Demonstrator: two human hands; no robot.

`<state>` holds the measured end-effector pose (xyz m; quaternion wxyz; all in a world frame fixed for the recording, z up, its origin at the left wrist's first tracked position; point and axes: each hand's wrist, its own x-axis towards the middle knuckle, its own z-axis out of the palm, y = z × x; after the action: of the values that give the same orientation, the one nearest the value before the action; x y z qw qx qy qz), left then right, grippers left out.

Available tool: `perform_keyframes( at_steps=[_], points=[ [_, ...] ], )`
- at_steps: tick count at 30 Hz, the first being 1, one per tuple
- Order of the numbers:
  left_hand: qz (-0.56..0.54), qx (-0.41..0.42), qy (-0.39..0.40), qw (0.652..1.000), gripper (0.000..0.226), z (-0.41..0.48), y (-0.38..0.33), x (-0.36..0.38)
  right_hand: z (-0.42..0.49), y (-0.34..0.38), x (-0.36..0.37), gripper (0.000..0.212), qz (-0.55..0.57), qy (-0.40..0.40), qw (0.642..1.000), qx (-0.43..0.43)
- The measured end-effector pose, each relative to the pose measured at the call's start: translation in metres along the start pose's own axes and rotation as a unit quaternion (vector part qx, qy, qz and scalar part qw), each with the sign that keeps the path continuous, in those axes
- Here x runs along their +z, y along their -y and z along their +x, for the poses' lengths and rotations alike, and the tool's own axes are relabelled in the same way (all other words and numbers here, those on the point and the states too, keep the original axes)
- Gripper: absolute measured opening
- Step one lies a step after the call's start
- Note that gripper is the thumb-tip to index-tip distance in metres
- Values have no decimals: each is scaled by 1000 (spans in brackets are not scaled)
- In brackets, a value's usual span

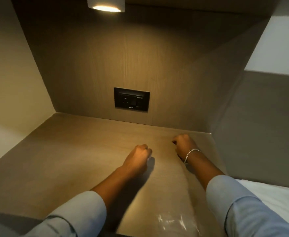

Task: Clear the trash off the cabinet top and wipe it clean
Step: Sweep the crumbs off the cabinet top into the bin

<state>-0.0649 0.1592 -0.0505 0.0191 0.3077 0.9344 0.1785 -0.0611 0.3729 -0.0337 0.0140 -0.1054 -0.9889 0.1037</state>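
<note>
The brown wood-grain cabinet top (pixel 75 161) fills the niche in front of me. A clear plastic bag (pixel 172 221) lies on it, almost invisible except for white glare near the front edge and a faint edge line running back toward my right wrist. My left hand (pixel 137 158) is curled into a fist at the bag's far left corner, with a bit of white showing under its fingers. My right hand (pixel 184 144), with a silver chain bracelet on the wrist, is fisted at the far right corner. Both seem to pinch the bag's far edge; the fingertips are hidden.
A black socket plate (pixel 131 99) sits low on the back panel. A lit lamp (pixel 106 5) hangs above. Side walls close in left and right. White bedding (pixel 277 199) lies at the lower right, beside the cabinet.
</note>
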Motion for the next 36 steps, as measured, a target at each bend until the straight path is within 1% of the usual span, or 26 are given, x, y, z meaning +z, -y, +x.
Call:
perform_keyframes(
  at_steps=[2, 3, 4, 6, 7, 8, 9, 11, 13, 16, 17, 19, 21, 24, 26, 27, 29, 30, 31, 32, 34, 36],
  points=[
    [32, -3, -26, 999, 18, -4, -5, 0, -11, 6, -3, 23, -47, 3, 999, -7],
    [42, -2, -28, 999, 21, -8, -9, -1, -19, 7, -4, 22, -52, 0, 999, -12],
    [28, 0, -30, 999, 22, -15, -14, -3, -31, 7, -6, 23, -36, -5, 999, -14],
    [-81, -3, -61, 995, 20, -31, -30, -5, -58, 6, -11, 20, 45, -17, 999, -14],
    [-161, -16, -80, 984, 17, -44, -42, -7, -75, 6, -14, 16, 94, -30, 995, -14],
    [-240, -34, -96, 965, 14, -59, -57, -8, -94, 6, -17, 11, 150, -52, 987, -12],
    [-300, -58, -104, 947, 12, -75, -72, -7, -115, 7, -20, 6, 215, -73, 974, -7],
    [-360, -107, -106, 921, 9, -108, -103, -6, -162, 5, -25, 5, 321, -97, 942, 20],
    [-386, -126, -109, 907, 8, -145, -136, 0, -218, -2, -28, 8, 369, -95, 924, 29],
    [-389, -119, -129, 904, 8, -206, -175, 30, -299, -19, -10, 14, 385, -85, 919, 12],
    [-390, -137, -123, 902, 9, -227, -184, 46, -324, -24, 4, 14, 390, -70, 918, 16],
    [-398, -215, -100, 886, 9, -258, -190, 84, -360, -34, 41, 10, 379, -45, 923, 42],
    [-405, -301, -68, 861, 9, -278, -188, 120, -381, -40, 81, 5, 361, -18, 928, 91],
    [-445, -377, -28, 812, 9, -288, -184, 168, -393, -47, 142, 2, 355, 58, 918, 169],
    [-477, -429, -7, 767, 12, -292, -178, 191, -397, -51, 175, 7, 371, 95, 899, 213],
    [-497, -455, 12, 739, 14, -297, -172, 200, -400, -52, 189, 12, 380, 105, 888, 236],
    [-538, -491, 61, 682, 13, -310, -155, 206, -406, -54, 208, 24, 365, 105, 880, 286],
    [-551, -497, 74, 667, 10, -321, -145, 204, -409, -54, 213, 26, 349, 94, 880, 308],
    [-556, -497, 76, 662, 9, -333, -135, 200, -411, -53, 215, 24, 333, 83, 883, 320],
    [-561, -497, 68, 659, 10, -349, -121, 192, -414, -47, 214, 21, 319, 74, 891, 315],
    [-566, -497, 43, 656, 11, -388, -89, 172, -416, -18, 209, 16, 309, 58, 906, 283],
    [-556, -500, 17, 664, 14, -429, -57, 148, -416, 28, 203, 12, 328, 52, 912, 239]
  ],
)
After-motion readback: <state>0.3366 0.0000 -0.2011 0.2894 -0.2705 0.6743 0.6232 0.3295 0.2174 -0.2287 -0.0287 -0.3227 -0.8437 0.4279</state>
